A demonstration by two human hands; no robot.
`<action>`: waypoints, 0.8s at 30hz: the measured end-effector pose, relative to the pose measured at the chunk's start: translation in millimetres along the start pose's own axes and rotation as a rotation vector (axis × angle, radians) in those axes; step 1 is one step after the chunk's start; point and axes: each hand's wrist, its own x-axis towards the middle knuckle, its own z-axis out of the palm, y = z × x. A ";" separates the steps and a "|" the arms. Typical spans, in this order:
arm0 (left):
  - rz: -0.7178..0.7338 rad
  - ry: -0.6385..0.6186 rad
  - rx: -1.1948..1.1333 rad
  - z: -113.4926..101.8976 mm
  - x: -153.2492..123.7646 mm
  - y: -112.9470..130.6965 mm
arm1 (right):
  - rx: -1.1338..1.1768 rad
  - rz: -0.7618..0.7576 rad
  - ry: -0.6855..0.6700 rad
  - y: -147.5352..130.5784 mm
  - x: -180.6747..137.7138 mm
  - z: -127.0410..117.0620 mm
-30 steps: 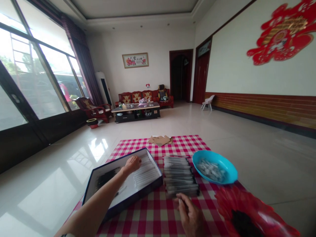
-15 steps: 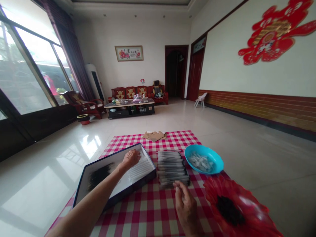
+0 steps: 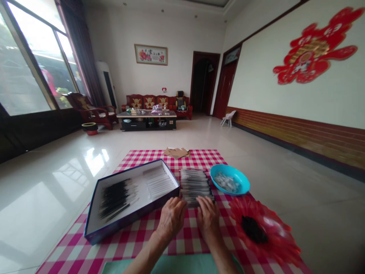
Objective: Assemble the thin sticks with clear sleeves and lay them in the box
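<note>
A stack of clear-sleeved dark sticks lies on the red-and-white checked cloth. My left hand and my right hand sit side by side at its near end. Their fingers curl together over the stack's edge, and the fingertips are hidden. To the left is a blue box with a white inside. It holds black sticks and a row of clear sleeves.
A blue bowl of small white pieces stands right of the stack. A red flower-shaped tray with dark bits lies at the near right. Cardboard scraps lie at the cloth's far edge, and a green mat lies under my wrists.
My left hand has left the box's clear sleeves and come to the near end of the stack beside my right hand. The view has tilted down and to the right.
</note>
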 end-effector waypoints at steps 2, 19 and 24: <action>-0.005 0.006 -0.024 10.0 -5.0 -3.7 | -0.009 -0.013 -0.010 1.0 -0.9 0.3; -0.083 -0.048 -0.066 40.1 -11.0 -27.8 | -0.006 0.046 -0.103 -12.8 10.2 -14.6; -0.093 -0.070 -0.089 36.0 -9.5 -24.9 | 0.022 0.051 -0.075 -11.4 10.4 -13.7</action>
